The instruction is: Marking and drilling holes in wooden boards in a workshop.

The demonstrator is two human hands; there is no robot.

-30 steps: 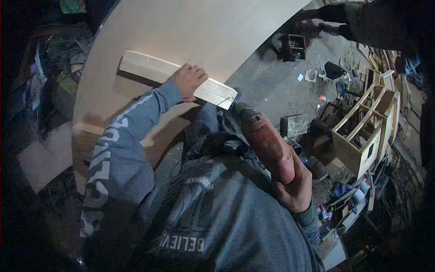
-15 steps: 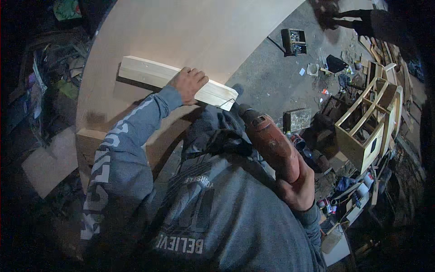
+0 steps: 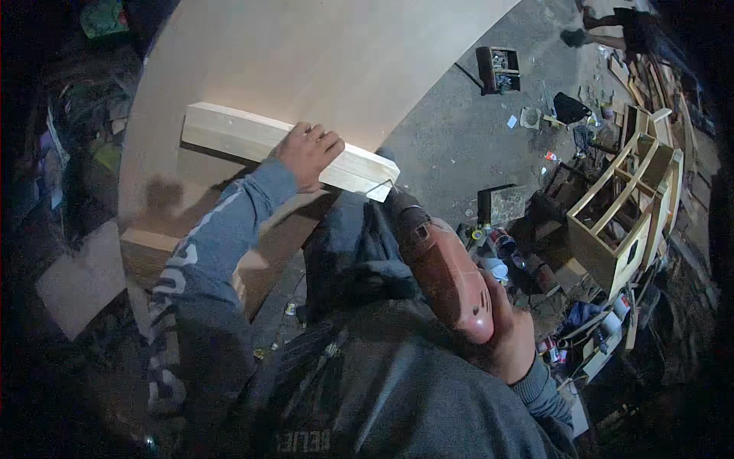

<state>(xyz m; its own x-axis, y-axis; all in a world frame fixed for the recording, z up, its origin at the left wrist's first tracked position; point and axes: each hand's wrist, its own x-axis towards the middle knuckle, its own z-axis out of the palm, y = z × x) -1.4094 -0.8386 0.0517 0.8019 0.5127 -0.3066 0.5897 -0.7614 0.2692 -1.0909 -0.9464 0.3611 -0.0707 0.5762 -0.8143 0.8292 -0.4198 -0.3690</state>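
A pale length of wood lies on a large curved wooden board, its right end near the board's edge. My left hand is closed over the middle of this wood, fingers wrapped across its far edge. In my right hand is a red power drill, gripped at its rear and pointing up and left. The drill's dark front end meets the right end of the wood, where a thin bit shows against the pale surface. Whether the bit has entered the wood I cannot tell.
To the right stands a wooden frame with open sections, with a pile of planks behind it. An open toolbox sits on the floor beyond the board. Cans and scraps litter the right side. Another person's legs show at the far right.
The drill has swung slightly, its rear coming nearer to me. My left hand and the wood appear slightly left and lower. The other person has moved farther right.
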